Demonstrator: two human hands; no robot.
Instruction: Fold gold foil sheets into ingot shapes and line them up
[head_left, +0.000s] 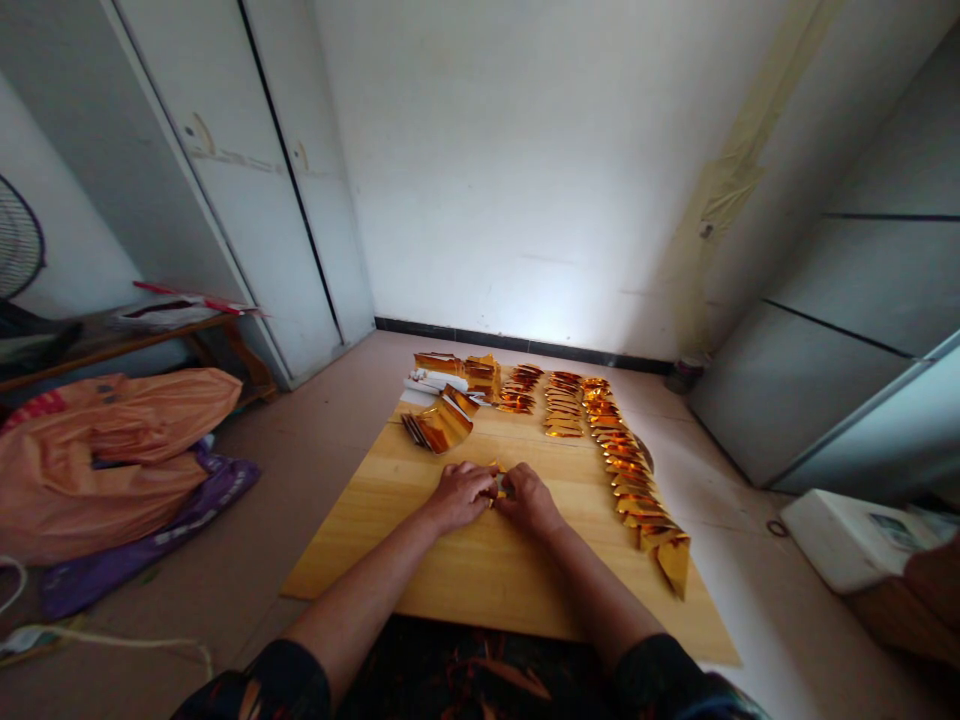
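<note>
My left hand and my right hand meet over the middle of the wooden board, fingers closed on a small piece of gold foil paper between them. Most of that piece is hidden by my fingers. Just beyond my left hand lies a curved stack of gold foil paper sheets. Past my right hand, a long overlapping row of folded gold foil pieces runs down the board's right side. Two shorter rows of folded pieces, one nearer the right and one in the centre, lie farther back.
The wooden board is low, near the floor. More gold sheets lie at its back edge beside white paper. Orange and purple bags fill the left floor; a white box stands right. A wall rises behind.
</note>
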